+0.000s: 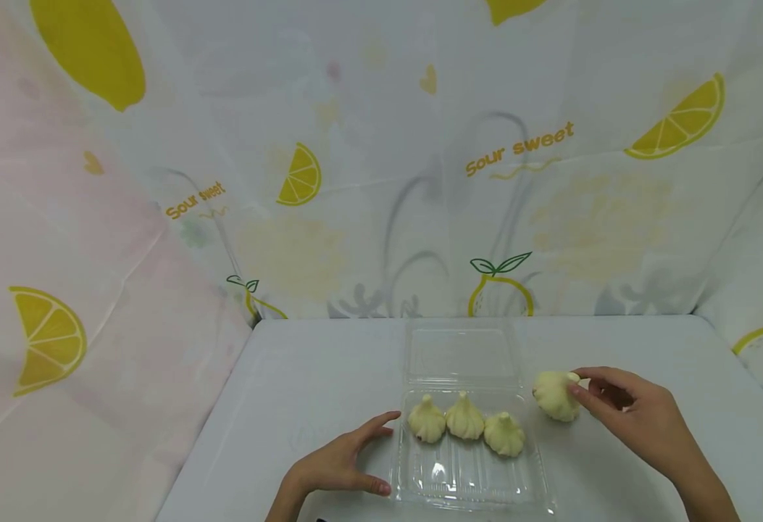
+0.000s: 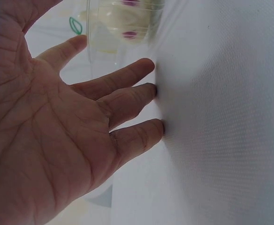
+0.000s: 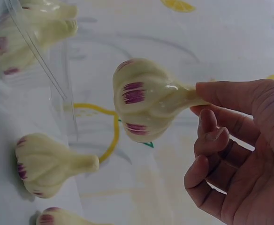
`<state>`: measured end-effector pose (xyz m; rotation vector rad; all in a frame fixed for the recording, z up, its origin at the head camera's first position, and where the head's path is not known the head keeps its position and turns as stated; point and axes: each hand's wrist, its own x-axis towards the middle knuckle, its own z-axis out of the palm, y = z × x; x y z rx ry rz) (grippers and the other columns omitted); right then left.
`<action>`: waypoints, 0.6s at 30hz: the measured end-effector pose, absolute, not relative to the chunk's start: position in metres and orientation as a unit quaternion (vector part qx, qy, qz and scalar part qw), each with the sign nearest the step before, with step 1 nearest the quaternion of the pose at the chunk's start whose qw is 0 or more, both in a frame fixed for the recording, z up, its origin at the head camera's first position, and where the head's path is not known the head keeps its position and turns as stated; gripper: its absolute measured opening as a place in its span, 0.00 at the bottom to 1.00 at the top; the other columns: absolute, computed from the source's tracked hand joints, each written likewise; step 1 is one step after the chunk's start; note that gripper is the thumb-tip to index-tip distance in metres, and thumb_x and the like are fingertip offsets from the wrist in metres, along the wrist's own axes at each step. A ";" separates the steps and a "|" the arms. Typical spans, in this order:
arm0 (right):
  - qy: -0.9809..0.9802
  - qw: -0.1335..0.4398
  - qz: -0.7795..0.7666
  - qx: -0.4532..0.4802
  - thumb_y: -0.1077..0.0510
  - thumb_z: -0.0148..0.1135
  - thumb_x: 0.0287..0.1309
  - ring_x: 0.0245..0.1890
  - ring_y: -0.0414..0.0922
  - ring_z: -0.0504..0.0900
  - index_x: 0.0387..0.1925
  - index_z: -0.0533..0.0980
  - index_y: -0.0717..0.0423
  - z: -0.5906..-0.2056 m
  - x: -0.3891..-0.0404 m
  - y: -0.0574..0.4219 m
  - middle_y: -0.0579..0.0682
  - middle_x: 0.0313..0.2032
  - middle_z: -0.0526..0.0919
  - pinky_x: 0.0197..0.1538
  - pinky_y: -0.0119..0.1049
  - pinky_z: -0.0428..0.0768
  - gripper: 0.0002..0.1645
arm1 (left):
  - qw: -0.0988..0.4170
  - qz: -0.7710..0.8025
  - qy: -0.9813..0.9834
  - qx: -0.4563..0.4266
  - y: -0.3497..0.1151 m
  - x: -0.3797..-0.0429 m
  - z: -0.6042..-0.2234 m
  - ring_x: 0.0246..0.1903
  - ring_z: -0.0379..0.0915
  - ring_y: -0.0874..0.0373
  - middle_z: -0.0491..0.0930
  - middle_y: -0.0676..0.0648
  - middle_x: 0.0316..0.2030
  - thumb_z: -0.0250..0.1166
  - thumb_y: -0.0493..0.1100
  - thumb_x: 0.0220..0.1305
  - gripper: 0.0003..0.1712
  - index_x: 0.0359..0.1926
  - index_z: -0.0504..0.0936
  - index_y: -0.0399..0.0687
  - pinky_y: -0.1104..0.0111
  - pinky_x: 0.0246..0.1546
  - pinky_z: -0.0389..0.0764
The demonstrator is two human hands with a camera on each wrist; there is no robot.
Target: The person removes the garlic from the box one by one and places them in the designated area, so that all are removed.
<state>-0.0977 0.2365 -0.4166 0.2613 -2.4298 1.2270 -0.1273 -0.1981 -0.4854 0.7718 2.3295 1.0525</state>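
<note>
Pinched by its stem between the thumb and forefinger of my right hand (image 1: 645, 413) is a pale garlic bulb (image 3: 141, 101) with purple streaks, held just right of a clear plastic clamshell box (image 1: 459, 486). Three more bulbs, left (image 1: 427, 420), middle (image 1: 464, 417) and right (image 1: 504, 435), line the back of the box's tray. My left hand (image 1: 342, 460) is spread at the tray's left side, thumb close to the front corner. In the left wrist view, its lower fingertips (image 2: 148, 89) meet the white tabletop.
The box's lid (image 1: 462, 355) lies folded back behind the tray. In the right wrist view, another garlic bulb (image 3: 50, 164) sits on the white surface, with part of one more (image 3: 57, 218) below it. Lemon-print cloth (image 1: 381, 181) hangs behind the table (image 1: 303, 377) and along its sides.
</note>
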 end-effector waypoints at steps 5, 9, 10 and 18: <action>-0.873 0.209 0.437 0.066 0.63 0.74 0.53 0.20 0.35 0.75 0.40 0.83 0.53 -0.413 -0.097 0.252 0.41 0.25 0.78 0.24 0.25 0.69 0.12 | 0.235 0.382 0.850 0.277 -0.198 -0.127 -0.486 0.67 0.61 0.52 0.71 0.50 0.64 0.77 0.57 0.51 0.58 0.76 0.52 0.65 0.51 0.65 0.63; -0.875 0.220 0.429 0.047 0.63 0.74 0.53 0.21 0.32 0.76 0.41 0.83 0.57 -0.412 -0.096 0.264 0.39 0.25 0.78 0.24 0.24 0.69 0.13 | 0.234 0.380 0.851 0.276 -0.198 -0.127 -0.487 0.67 0.61 0.52 0.71 0.50 0.64 0.77 0.57 0.51 0.57 0.76 0.52 0.66 0.50 0.65 0.63; -0.875 0.223 0.427 0.042 0.63 0.74 0.53 0.21 0.32 0.76 0.42 0.83 0.58 -0.412 -0.096 0.267 0.39 0.25 0.78 0.24 0.24 0.69 0.13 | 0.234 0.380 0.851 0.276 -0.198 -0.127 -0.487 0.67 0.61 0.52 0.71 0.50 0.64 0.77 0.57 0.51 0.58 0.76 0.52 0.66 0.50 0.65 0.63; -0.894 0.223 0.387 -0.027 0.59 0.73 0.56 0.21 0.30 0.75 0.44 0.82 0.62 -0.413 -0.099 0.286 0.37 0.24 0.77 0.23 0.23 0.70 0.16 | 0.238 0.377 0.852 0.273 -0.198 -0.127 -0.487 0.67 0.61 0.52 0.71 0.50 0.64 0.77 0.57 0.51 0.58 0.76 0.52 0.67 0.50 0.64 0.63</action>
